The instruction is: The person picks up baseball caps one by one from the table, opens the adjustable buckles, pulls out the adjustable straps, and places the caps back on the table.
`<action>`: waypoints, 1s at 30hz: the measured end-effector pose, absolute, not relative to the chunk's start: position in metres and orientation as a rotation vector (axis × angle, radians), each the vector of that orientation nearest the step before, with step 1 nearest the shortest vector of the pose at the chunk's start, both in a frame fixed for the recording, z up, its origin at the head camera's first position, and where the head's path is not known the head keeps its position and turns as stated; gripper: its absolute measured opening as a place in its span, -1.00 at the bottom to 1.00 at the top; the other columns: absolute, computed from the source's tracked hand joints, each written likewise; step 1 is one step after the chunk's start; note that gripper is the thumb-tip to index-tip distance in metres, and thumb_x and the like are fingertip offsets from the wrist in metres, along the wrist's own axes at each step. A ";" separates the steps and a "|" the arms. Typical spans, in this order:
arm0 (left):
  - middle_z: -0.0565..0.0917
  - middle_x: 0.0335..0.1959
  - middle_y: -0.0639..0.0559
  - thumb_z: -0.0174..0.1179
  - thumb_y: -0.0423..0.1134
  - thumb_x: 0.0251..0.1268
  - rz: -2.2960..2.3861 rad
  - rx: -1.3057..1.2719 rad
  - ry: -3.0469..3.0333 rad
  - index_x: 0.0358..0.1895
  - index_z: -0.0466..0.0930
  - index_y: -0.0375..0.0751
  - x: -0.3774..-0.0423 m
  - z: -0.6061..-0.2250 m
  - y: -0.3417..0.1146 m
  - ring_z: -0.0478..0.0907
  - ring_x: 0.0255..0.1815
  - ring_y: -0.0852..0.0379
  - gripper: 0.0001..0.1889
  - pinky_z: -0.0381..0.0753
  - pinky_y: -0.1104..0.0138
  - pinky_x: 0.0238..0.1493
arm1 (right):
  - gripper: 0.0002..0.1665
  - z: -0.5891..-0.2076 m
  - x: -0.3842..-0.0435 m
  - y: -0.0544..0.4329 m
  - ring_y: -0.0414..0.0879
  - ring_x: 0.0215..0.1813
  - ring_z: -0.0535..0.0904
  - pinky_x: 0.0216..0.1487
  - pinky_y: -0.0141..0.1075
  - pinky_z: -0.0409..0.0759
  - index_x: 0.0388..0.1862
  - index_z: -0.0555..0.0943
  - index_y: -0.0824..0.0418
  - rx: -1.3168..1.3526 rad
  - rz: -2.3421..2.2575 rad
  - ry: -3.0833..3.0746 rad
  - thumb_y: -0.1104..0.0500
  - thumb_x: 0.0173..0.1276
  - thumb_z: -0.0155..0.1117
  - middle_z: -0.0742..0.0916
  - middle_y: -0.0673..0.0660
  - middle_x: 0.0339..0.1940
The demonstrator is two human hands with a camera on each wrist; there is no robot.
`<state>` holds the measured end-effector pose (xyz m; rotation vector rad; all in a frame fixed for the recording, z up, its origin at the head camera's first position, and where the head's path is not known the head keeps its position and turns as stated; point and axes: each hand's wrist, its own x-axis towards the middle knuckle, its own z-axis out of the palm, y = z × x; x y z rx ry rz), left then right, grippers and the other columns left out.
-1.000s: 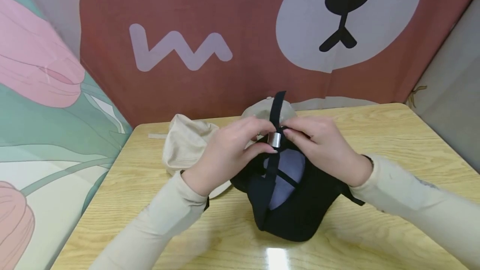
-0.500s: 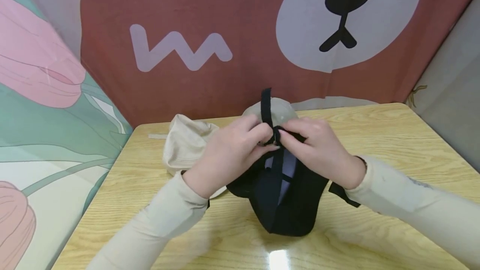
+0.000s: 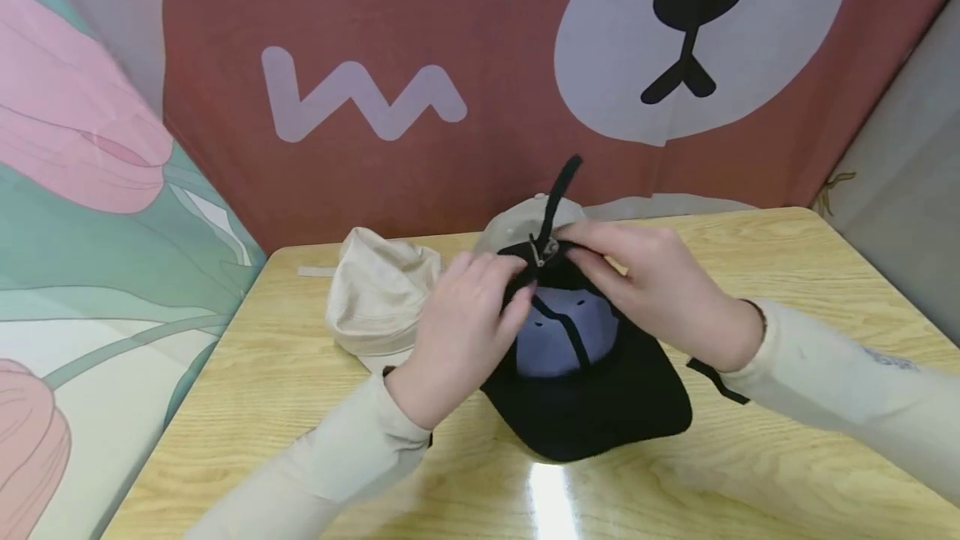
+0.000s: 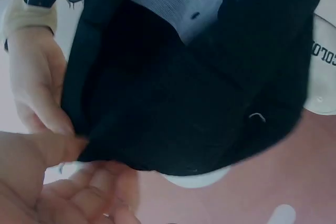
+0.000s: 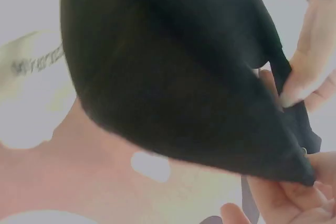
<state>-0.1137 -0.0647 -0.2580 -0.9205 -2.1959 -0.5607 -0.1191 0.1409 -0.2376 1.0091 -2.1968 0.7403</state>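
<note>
In the head view, a black baseball cap (image 3: 600,411) is tipped so its blue-grey lining (image 3: 562,336) and brim face me. My left hand (image 3: 465,327) pinches its back edge just left of a small metal buckle (image 3: 546,250). My right hand (image 3: 660,286) pinches the black fabric right of that buckle between thumb and fingers. From the buckle a loose strap end (image 3: 560,194) sticks up, leaning right. Seen from the left wrist, my thumb and fingers grip a corner of the cap (image 4: 173,129). The right wrist view has my right fingertips at a corner of the black fabric (image 5: 173,93).
On the wooden table (image 3: 262,440), a beige cap (image 3: 382,290) lies to the left, its pale strap (image 3: 315,272) sticking out. A light grey cap (image 3: 517,222) stands behind the black one. A patterned cloth (image 3: 495,107) hangs beyond the table's far edge.
The black cap has turned, so more lining and brim show. My left hand has lowered and the right has shifted slightly right. The strap end, upright before, now leans right.
</note>
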 end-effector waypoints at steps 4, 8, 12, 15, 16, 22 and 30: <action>0.73 -0.27 -0.07 0.26 -0.44 0.25 -0.729 -0.950 -2.146 -0.11 0.69 -0.31 -0.121 -0.255 -0.068 0.58 -0.28 -0.03 -0.83 0.55 0.21 -0.19 | -0.83 -0.237 -0.123 0.146 0.02 -0.29 0.67 -0.18 -0.06 0.61 -0.11 0.61 0.35 1.134 0.436 -2.098 0.28 0.37 0.25 0.74 0.15 -0.25; 0.69 -0.35 -0.02 0.32 -0.40 0.21 -0.800 -1.038 -2.045 -0.08 0.72 -0.26 -0.124 -0.253 -0.070 0.53 -0.33 0.05 -0.80 0.49 0.30 -0.28 | -0.70 -0.237 -0.128 0.148 0.06 -0.47 0.60 -0.36 -0.07 0.57 -0.21 0.53 0.40 1.186 0.213 -1.975 0.18 0.56 -0.03 0.69 0.20 -0.42; 0.63 -0.42 -0.03 0.34 -0.39 0.20 -0.795 -1.086 -1.981 -0.14 0.75 -0.27 -0.125 -0.253 -0.068 0.47 -0.39 0.06 -0.83 0.42 0.34 -0.38 | -0.69 -0.239 -0.131 0.146 0.07 -0.60 0.44 -0.56 -0.14 0.43 -0.41 0.48 0.43 1.212 0.161 -1.881 0.37 0.52 -0.15 0.59 0.24 -0.61; 0.61 -0.41 -0.03 0.35 -0.40 0.19 -0.787 -1.094 -1.970 -0.17 0.75 -0.29 -0.126 -0.253 -0.067 0.44 -0.40 0.03 -0.85 0.41 0.34 -0.40 | -0.60 -0.240 -0.133 0.145 0.07 -0.61 0.38 -0.58 -0.15 0.36 -0.48 0.45 0.42 1.208 0.147 -1.854 0.36 0.52 -0.28 0.54 0.23 -0.64; 0.60 -0.41 -0.04 0.35 -0.41 0.18 -0.784 -1.097 -1.967 -0.18 0.75 -0.30 -0.127 -0.254 -0.067 0.44 -0.40 0.03 -0.86 0.41 0.33 -0.40 | -0.58 -0.241 -0.133 0.145 0.07 -0.62 0.37 -0.57 -0.15 0.35 -0.50 0.43 0.41 1.203 0.148 -1.856 0.35 0.52 -0.30 0.52 0.22 -0.66; 0.57 -0.41 -0.06 0.34 -0.44 0.17 -0.793 -1.123 -1.932 -0.19 0.74 -0.32 -0.129 -0.257 -0.068 0.43 -0.39 0.01 -0.86 0.41 0.31 -0.37 | -0.57 -0.239 -0.133 0.146 -0.03 -0.69 0.21 -0.60 -0.21 0.21 -0.58 0.34 0.32 1.186 0.189 -1.871 0.36 0.51 -0.34 0.32 0.09 -0.77; 0.61 -0.38 -0.07 0.31 -0.47 0.20 -0.861 -1.115 -1.920 -0.17 0.74 -0.32 -0.130 -0.256 -0.067 0.46 -0.36 0.03 -0.85 0.41 0.31 -0.33 | -0.64 -0.234 -0.132 0.148 0.02 -0.66 0.27 -0.55 -0.18 0.28 -0.57 0.36 0.34 1.163 0.150 -1.871 0.43 0.44 -0.26 0.38 0.13 -0.73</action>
